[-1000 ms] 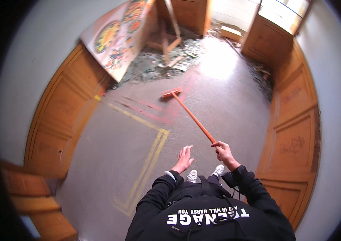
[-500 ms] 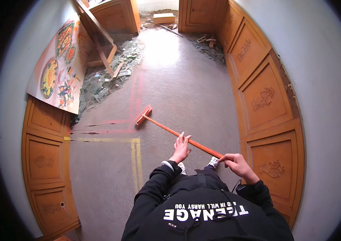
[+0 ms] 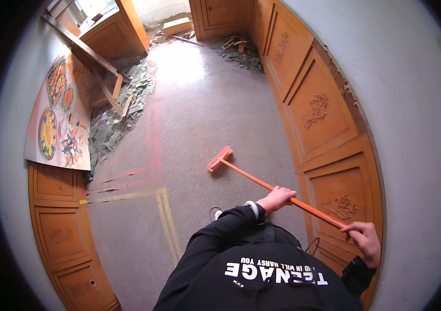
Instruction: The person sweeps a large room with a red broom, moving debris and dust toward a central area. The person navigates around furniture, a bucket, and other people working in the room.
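A push broom with a long orange handle (image 3: 249, 176) slants across the floor before me. Its short reddish-orange head (image 3: 219, 160) rests on the grey floor, ahead of my body. My left hand (image 3: 276, 199) is wrapped round the middle of the handle. Farther back, near the upper end, my right hand (image 3: 364, 241) grips the handle close to the right-hand wood panels. The bristles under the head are hidden.
Carved wood panels (image 3: 333, 155) line the right wall, with more panels (image 3: 57, 233) at left. Broken green-grey rubble (image 3: 119, 116) lies under a wooden frame (image 3: 109, 93) and a food poster (image 3: 57, 119). Yellow (image 3: 166, 217) and red floor lines cross the left side. A pale box (image 3: 177, 27) stands far ahead.
The broom head has moved right over the floor, and both hands have shifted right with the handle. My left hand's fingers, partly spread before, have closed round it. The view has turned.
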Demonstrator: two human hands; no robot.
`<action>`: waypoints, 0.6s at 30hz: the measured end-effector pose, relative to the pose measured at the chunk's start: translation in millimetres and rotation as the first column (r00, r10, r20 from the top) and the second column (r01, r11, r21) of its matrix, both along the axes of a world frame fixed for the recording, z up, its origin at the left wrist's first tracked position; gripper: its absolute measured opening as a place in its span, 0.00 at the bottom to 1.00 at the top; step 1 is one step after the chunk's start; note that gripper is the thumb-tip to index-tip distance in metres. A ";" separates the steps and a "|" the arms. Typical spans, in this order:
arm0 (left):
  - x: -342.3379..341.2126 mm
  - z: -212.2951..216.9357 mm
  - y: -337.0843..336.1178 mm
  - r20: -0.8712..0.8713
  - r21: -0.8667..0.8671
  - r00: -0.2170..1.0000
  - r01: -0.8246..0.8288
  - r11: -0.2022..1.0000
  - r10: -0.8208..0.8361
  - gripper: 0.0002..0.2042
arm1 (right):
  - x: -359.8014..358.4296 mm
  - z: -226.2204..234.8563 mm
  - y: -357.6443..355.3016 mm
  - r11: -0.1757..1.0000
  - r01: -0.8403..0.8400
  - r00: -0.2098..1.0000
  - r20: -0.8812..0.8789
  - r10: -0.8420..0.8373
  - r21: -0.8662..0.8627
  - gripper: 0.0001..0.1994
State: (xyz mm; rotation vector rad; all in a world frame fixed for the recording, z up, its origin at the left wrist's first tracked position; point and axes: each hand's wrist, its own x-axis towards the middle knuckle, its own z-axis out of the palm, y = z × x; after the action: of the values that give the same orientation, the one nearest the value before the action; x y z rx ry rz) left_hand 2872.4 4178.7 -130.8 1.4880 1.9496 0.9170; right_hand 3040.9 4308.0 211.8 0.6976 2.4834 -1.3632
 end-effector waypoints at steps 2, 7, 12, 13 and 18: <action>17.4 13.2 39.2 0.014 0.031 0.989 0.147 0.989 -0.148 0.12 | 26.8 11.9 12.6 0.935 0.256 0.952 -0.104 -0.287 -0.244 0.11; 50.8 20.2 112.2 0.031 0.064 0.926 0.374 0.925 -0.377 0.11 | 84.7 -6.8 74.6 0.872 0.489 0.866 0.131 -0.482 -0.021 0.10; 42.0 -5.5 135.0 -0.019 -0.029 0.937 0.348 0.937 -0.348 0.10 | 102.2 -56.6 104.3 0.778 0.565 0.823 0.133 -0.552 -0.274 0.09; 39.5 -8.1 137.6 -0.019 0.013 0.948 0.317 0.948 -0.317 0.11 | 102.6 -59.0 109.5 0.787 0.561 0.827 0.125 -0.549 -0.255 0.09; 49.8 -4.0 148.1 -0.008 -0.060 0.944 0.328 0.943 -0.330 0.10 | 108.9 -56.7 125.6 0.828 0.523 0.852 0.155 -0.501 -0.200 0.10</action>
State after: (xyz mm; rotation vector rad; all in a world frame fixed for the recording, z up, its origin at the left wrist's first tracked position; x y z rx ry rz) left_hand 2922.2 4326.8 -134.8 1.7249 1.6535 0.6944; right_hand 3149.9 4433.6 155.1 1.4084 2.0812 -1.7101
